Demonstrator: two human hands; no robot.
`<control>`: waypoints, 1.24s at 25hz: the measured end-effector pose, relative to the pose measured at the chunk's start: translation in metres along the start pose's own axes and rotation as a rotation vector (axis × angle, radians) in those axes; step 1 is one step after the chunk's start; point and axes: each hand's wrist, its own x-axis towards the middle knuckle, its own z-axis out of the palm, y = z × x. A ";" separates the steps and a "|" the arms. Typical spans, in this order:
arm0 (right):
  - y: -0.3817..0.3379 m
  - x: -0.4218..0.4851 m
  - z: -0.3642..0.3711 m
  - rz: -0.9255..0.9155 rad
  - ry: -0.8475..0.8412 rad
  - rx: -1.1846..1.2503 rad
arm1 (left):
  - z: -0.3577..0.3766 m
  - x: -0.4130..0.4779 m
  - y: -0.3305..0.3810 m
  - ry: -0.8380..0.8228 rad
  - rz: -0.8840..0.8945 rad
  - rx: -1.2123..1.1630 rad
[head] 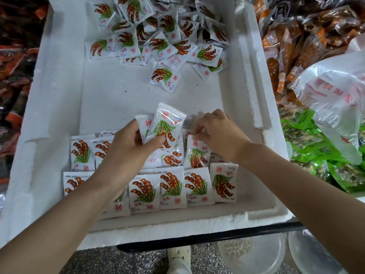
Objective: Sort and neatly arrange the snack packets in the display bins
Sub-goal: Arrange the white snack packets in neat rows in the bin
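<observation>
A white foam bin (59,99) holds small white snack packets printed with brown pods and green leaves. A loose pile of packets (158,32) lies at the far end. Neat rows of packets (173,186) stand at the near end. My left hand (128,147) grips a couple of packets (167,123) above the rows, thumb on the front one. My right hand (217,133) pinches the top of a packet (197,155) standing in the second row.
Orange and brown snack bags (296,36) fill the bin to the right, with a white plastic bag (335,91) and green packets (320,155) nearer. Dark red packets (13,76) lie to the left. Clear tubs (256,252) sit on the floor below.
</observation>
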 end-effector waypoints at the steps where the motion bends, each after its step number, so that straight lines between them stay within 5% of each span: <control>1: -0.002 0.003 0.000 0.021 0.038 0.080 | -0.001 0.001 0.000 0.007 0.000 -0.001; 18: -0.005 0.012 0.012 -0.034 0.183 0.099 | 0.013 -0.011 -0.020 -0.009 -0.048 -0.105; 21: -0.020 0.000 0.007 -0.060 0.229 0.356 | 0.015 -0.011 -0.022 -0.011 -0.049 -0.132; 25: -0.039 -0.012 -0.002 0.025 -0.001 0.608 | 0.010 -0.011 -0.022 0.012 -0.005 -0.076; 31: -0.046 -0.015 -0.016 0.201 0.092 1.082 | -0.006 -0.006 -0.015 0.128 -0.005 -0.197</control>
